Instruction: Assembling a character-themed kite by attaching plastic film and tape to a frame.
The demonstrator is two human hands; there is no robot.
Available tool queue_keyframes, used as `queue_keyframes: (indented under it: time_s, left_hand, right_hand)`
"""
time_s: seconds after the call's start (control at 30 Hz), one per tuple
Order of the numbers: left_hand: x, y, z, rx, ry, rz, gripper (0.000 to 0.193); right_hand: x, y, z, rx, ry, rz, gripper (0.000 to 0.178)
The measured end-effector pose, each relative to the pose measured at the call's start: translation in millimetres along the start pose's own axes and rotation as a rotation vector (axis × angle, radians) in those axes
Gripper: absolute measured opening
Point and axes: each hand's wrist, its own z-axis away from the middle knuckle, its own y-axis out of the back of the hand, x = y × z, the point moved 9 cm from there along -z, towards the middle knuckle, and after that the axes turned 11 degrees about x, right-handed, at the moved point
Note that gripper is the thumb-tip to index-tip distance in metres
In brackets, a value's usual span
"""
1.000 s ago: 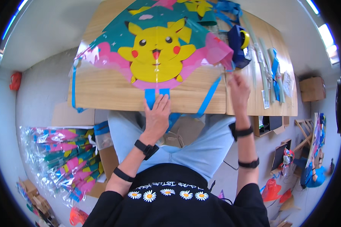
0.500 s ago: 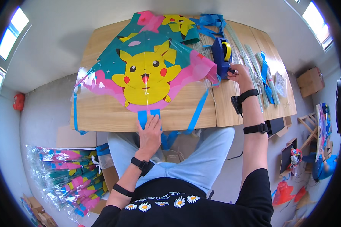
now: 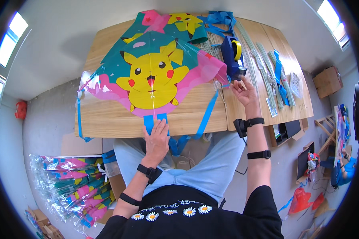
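A kite [image 3: 151, 89] with a yellow cartoon animal on green and pink film lies spread on the table. Two blue ribbon strips [image 3: 148, 124] meet its lower edge. My left hand [image 3: 156, 139] lies over these strips at the table's front edge, fingers stretched out flat. My right hand [image 3: 244, 92] is raised just in front of a dark blue tape dispenser [image 3: 228, 53] with a yellow roll. Its thumb and fingertips are drawn together; whatever is between them is too small to make out.
Behind the kite lies another printed sheet [image 3: 179, 30], with bunched blue ribbon [image 3: 221, 20] beside it. Thin rods [image 3: 263, 65] and a small clear bag [image 3: 295, 84] occupy the table's right. Wrapped kites [image 3: 70, 187] are on the floor at left. Another person [image 3: 349, 169] is at far right.
My right hand has drawn back from the front of the tape dispenser, toward me and slightly left. My left hand stays on the ribbon strips.
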Motion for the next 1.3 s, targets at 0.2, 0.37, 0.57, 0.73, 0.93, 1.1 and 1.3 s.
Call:
queue_keyframes:
  time_s: [0.2, 0.37, 0.57, 0.73, 0.93, 1.1, 1.3]
  left_hand:
    - [0, 1, 0, 0.005, -0.001, 0.003, 0.053]
    - [1, 4, 0, 0.009, 0.005, 0.005, 0.052]
    - [3, 2, 2, 0.01, 0.001, 0.009, 0.054]
    - [1, 6, 7, 0.019, 0.014, 0.007, 0.054]
    - [-1, 13, -2, 0.047, 0.06, 0.024, 0.054]
    - [3, 9, -5, 0.109, 0.008, 0.003, 0.057]
    - [4, 9, 4, 0.166, -0.007, -0.09, 0.052]
  right_hand:
    - [11, 25, 13, 0.139, -0.037, -0.148, 0.028]
    - [16, -12, 29, 0.134, -0.057, -0.151, 0.027]
    - [11, -9, 0, 0.175, -0.004, -0.154, 0.012]
    - [-1, 31, -12, 0.352, 0.241, 0.321, 0.008]
    - [-36, -47, 32, 0.099, 0.591, 0.761, 0.004]
    - [65, -141, 79, -0.466, 0.568, 1.333, 0.009]
    - [224, -193, 147, -1.058, 0.959, 1.751, 0.007]
